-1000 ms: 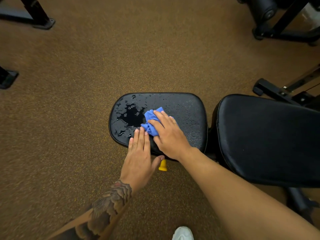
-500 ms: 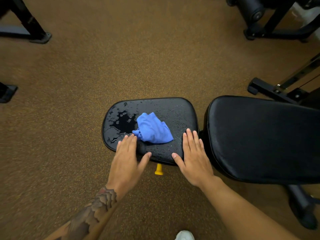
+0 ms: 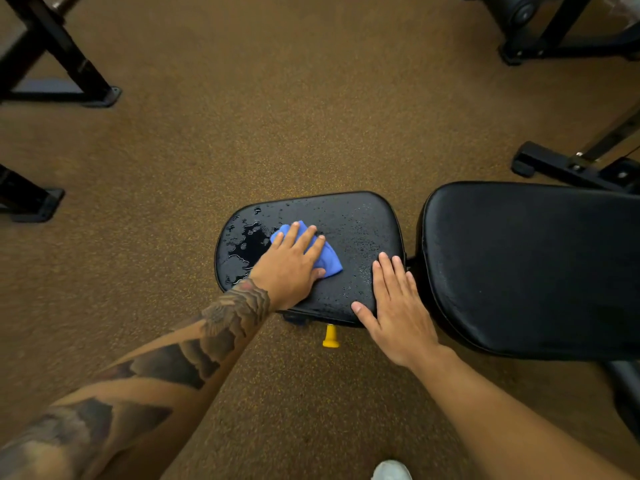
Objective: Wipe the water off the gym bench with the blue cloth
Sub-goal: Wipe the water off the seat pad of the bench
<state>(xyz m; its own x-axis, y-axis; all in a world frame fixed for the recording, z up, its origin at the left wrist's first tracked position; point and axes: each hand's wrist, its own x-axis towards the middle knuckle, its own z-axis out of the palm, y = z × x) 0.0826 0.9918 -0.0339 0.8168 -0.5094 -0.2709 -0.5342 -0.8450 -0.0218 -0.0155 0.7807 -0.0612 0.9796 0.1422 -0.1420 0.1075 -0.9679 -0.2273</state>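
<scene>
The black seat pad of the gym bench lies below me, wet with a puddle of water on its left part and fine drops across the rest. A crumpled blue cloth lies on the pad beside the puddle. My left hand presses flat on the cloth with straight fingers, covering most of it. My right hand rests flat on the pad's near right corner, fingers straight, holding nothing.
The bench's black back pad adjoins the seat on the right. A yellow knob sticks out under the seat's near edge. Black machine frames stand at the far left, the left edge and the far right. Brown speckled floor surrounds everything.
My right hand let go of the cloth and moved to the seat's near right corner. My left hand moved from the seat's near edge onto the cloth.
</scene>
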